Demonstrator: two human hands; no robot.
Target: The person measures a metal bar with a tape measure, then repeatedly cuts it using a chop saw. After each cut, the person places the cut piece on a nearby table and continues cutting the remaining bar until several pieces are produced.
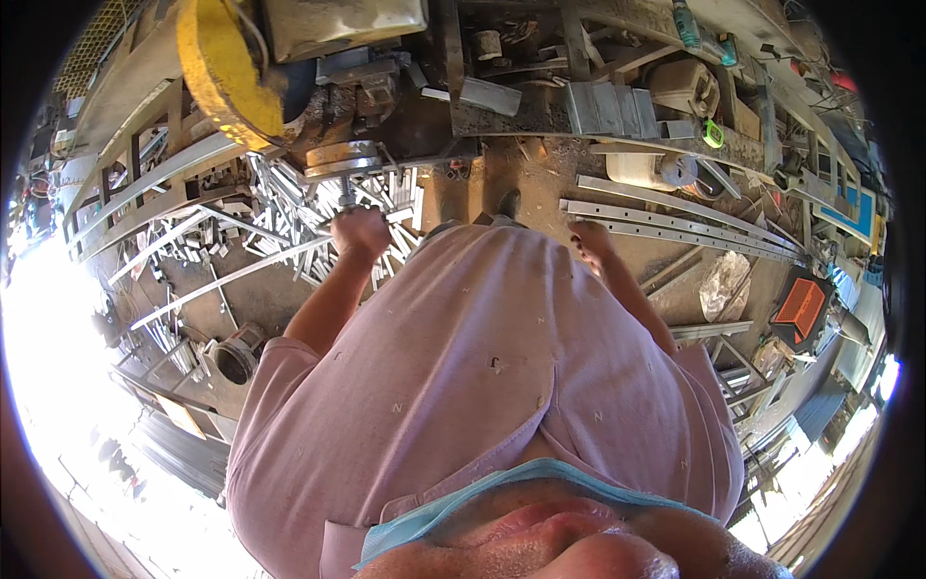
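My left hand point(360, 230) is closed around the lower end of a short metal handle point(345, 191). This handle juts from a round metal wheel point(342, 157) on the front of a cutting machine with a curved yellow guard point(207, 72). On my other side, my right hand point(591, 245) hangs with its fingers curled in, and I see nothing sticking out of it. Close by it are the near ends of several long perforated metal bars point(666, 227). The palm side of my left hand is hidden.
A heap of short cut metal pieces point(289, 207) covers the floor at the left. A workbench point(473, 121) ahead bears metal blocks point(608, 108) and a green tape measure point(713, 133). An orange-and-black case point(803, 307) and a clear plastic bag point(723, 287) lie at the right.
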